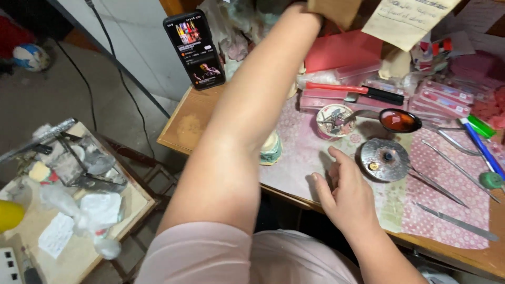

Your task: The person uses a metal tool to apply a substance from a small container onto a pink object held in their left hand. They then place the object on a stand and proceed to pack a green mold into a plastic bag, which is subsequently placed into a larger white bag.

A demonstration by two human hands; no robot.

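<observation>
The left hand is stretched up to the top middle of the frame, where a flat brown cardboard piece is touched. Its fingers are hidden, so it cannot be told if they are clenched or loose. The cardboard is cut off by the frame edge, so its long side and pointing cannot be told.

The right hand is laid on the pink patterned cloth in the lower middle, fingers loose and spread, nothing held. A round grey metal dish is seen just beside the fingertips. A black phone is propped upright in the upper left.
</observation>
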